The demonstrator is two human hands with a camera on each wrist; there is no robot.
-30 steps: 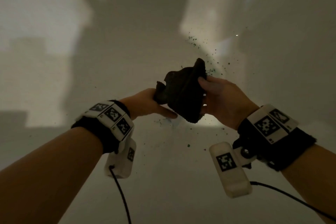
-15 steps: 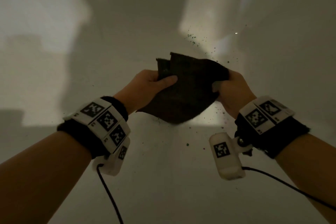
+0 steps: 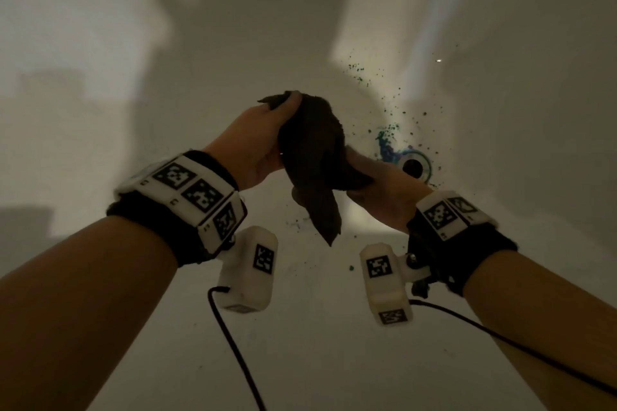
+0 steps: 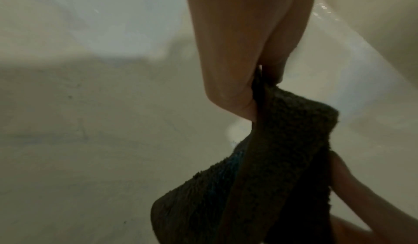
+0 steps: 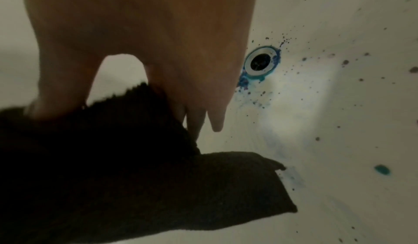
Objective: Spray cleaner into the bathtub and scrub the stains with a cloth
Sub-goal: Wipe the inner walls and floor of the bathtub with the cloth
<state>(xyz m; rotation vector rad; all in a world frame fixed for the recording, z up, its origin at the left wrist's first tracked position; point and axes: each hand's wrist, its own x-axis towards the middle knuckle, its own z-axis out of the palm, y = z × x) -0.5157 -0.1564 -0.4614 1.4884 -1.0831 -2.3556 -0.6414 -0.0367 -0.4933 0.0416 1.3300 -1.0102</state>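
A dark cloth [image 3: 314, 157] hangs bunched between both hands above the white bathtub floor [image 3: 300, 327]. My left hand [image 3: 257, 140] pinches its upper corner between thumb and fingers [image 4: 228, 90]. The cloth [image 4: 260, 176] drapes down from there. My right hand [image 3: 377, 190] holds the lower fold from underneath, thumb [image 5: 54, 96] pressed on the cloth [image 5: 126, 167]. Blue-green stains [image 3: 387, 140] spatter the tub around the round metal drain [image 3: 412, 167]. In the right wrist view the drain [image 5: 261, 62] has a blue ring and scattered specks [image 5: 382, 169]. No spray bottle is in view.
The tub's white walls [image 3: 100, 77] rise on both sides and at the far end. Cables [image 3: 233, 344] trail from the wrist cameras down toward me. Small dark specks [image 3: 350, 268] dot the floor below the cloth.
The cloth was spread wide between both hands; now it is gathered into a hanging bunch. My left hand rose to the top corner, my right dropped lower, uncovering the drain.
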